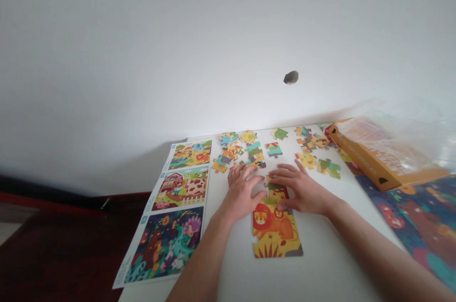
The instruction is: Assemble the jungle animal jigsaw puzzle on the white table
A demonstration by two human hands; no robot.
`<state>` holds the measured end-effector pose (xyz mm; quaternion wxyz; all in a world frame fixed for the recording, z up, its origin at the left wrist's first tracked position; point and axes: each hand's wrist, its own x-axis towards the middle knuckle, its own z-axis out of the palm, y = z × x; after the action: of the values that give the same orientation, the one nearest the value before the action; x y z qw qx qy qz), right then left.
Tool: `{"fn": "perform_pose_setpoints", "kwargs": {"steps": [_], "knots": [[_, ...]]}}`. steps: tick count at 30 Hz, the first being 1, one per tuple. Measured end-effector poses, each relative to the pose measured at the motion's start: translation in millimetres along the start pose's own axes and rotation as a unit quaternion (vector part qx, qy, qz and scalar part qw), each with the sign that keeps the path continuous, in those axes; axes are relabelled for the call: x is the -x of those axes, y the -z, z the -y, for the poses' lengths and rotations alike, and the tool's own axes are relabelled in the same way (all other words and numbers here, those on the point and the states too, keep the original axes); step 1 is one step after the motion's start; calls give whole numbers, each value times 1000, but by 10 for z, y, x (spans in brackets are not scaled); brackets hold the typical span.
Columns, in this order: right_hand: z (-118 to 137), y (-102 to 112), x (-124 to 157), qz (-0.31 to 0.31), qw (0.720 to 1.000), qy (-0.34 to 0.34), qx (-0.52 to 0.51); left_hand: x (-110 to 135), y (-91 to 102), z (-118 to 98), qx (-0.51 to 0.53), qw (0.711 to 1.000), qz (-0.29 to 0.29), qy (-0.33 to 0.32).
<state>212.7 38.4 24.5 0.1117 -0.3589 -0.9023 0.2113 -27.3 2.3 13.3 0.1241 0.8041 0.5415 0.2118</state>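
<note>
A partly joined lion puzzle point(276, 231) lies on the white table point(331, 264) in front of me. My left hand point(244, 190) rests flat at its upper left edge, fingers stretched over loose pieces. My right hand point(299, 188) lies flat on the puzzle's top edge, fingers spread, pressing on a piece point(270, 180) between the two hands. Several loose puzzle pieces point(256, 147) are scattered just beyond the fingertips.
A reference sheet point(171, 207) with three pictures lies along the table's left edge. An orange box point(377, 162) under clear plastic sits at the right, with a finished dark blue puzzle point(423, 221) below it. A white wall rises behind the table.
</note>
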Motion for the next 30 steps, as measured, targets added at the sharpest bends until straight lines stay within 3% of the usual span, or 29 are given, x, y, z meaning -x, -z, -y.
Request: {"fn": "perform_pose_setpoints", "kwargs": {"steps": [7, 12, 16, 20, 26, 30], "knots": [[-10, 39, 24, -52, 998, -1, 22, -30, -31, 81, -30, 996, -59, 55], [-137, -48, -95, -102, 985, -101, 93, -32, -53, 85, -27, 997, -60, 46], [-258, -127, -165, -67, 981, -141, 112, -49, -65, 56, -17, 997, -67, 30], [-318, -162, -176, -54, 986, -125, 99, -55, -81, 20, -12, 999, -43, -14], [-434, -166, -209, -130, 956, -231, 124, -42, -59, -35, 11, 995, 46, -82], [-486, -169, -240, -135, 948, -243, 156, -32, -45, -73, 31, 993, 69, -96]]}}
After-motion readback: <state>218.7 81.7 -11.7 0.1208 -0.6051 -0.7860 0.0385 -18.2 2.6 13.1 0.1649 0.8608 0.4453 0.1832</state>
